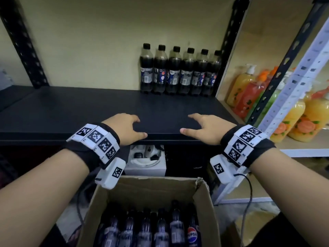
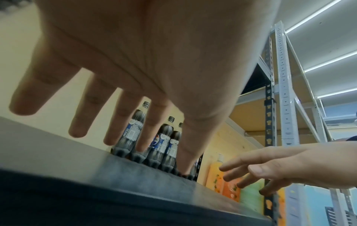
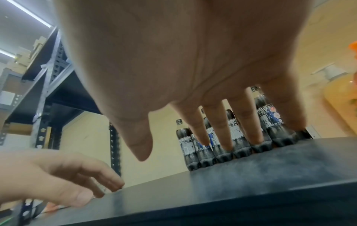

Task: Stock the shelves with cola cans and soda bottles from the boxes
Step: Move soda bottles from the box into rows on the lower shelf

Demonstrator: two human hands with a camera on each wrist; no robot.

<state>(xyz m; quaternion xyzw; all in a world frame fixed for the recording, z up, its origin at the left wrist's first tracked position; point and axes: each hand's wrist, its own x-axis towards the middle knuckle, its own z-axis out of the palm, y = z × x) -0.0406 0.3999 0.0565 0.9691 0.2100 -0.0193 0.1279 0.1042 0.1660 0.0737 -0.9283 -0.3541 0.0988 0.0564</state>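
Several dark cola bottles with black caps stand in a row at the back right of the black shelf. Both hands hover over the shelf's front edge and hold nothing. My left hand has its fingers spread and relaxed, as does my right hand. Below them an open cardboard box holds several more cola bottles upright. The left wrist view shows the spread fingers in front of the shelved bottles. The right wrist view shows the same bottles behind its fingers.
A white shelf unit at the right holds orange and yellow soap bottles. Black perforated uprights frame the black shelf. Under the shelf sit a white box and a black box. The shelf's left and middle are bare.
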